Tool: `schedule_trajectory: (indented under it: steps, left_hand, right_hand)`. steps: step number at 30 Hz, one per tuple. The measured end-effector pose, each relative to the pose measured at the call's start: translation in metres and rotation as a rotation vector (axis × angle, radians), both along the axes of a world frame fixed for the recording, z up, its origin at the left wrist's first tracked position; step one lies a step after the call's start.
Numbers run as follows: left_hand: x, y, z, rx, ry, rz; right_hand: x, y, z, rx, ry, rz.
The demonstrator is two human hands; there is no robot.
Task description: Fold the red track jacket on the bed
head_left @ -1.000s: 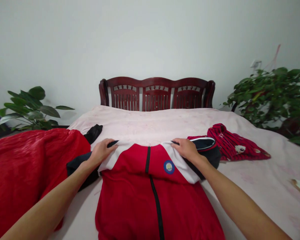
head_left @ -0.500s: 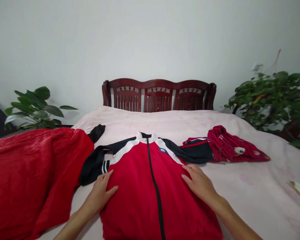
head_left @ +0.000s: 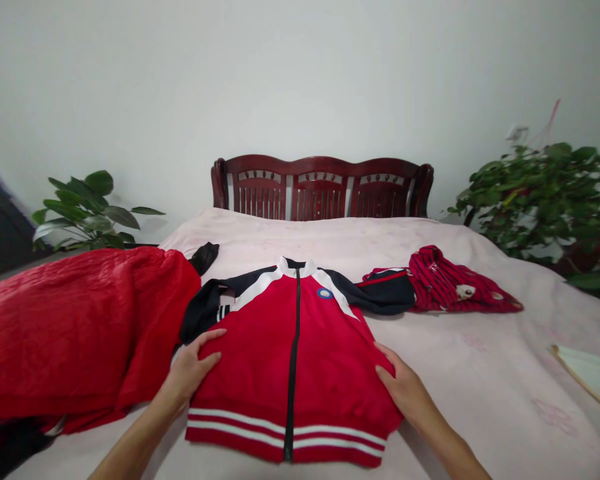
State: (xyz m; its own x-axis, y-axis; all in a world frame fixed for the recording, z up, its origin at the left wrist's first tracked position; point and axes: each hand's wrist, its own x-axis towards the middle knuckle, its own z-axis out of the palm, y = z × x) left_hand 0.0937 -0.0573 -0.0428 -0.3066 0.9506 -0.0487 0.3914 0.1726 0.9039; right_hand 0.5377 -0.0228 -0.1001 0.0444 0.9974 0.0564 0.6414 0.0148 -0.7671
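A zipped tracksuit jacket [head_left: 255,360] lies front up on the bed, red in the body, with navy and white shoulders, a round blue badge and a white-striped hem. My left hand [head_left: 193,363] rests at its left side edge, thumb spread away from the fingers on the red cloth. At the opposite side edge, my right hand [head_left: 403,383] touches the jacket in the same way, thumb and fingers apart. Some fingertips of both hands are partly hidden at the cloth's edges. Both jacket sleeves stretch out sideways, the left one folded back.
A red quilted garment [head_left: 80,327] lies left, partly against the jacket's sleeve. To the right are a red-and-black striped garment [head_left: 445,283] and a pale wood-edged item [head_left: 590,373]. The pink bedsheet [head_left: 470,367] reaches a dark wooden headboard [head_left: 320,190]; plants flank it.
The view has tipped down and the jacket's striped hem now shows. My hands have moved down along the jacket's sides toward the hem, the right one more clearly.
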Motion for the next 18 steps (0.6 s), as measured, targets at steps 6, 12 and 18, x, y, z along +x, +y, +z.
schedule_trajectory:
  steps: [6, 12, 18]
  left_hand:
    - [-0.007, -0.019, -0.003, -0.141, 0.851, -0.269]
    - [0.056, 0.023, 0.004, 0.291, 1.086, -0.395]
    - [0.04, 0.066, -0.05, 0.261, 1.159, -0.351]
  right_hand:
    - [-0.019, -0.009, 0.039, 0.036, -0.583, 0.044]
    - [-0.103, 0.012, 0.057, 0.331, -0.682, 0.379]
    - [-0.086, 0.049, 0.019, 0.201, -0.736, 0.562]
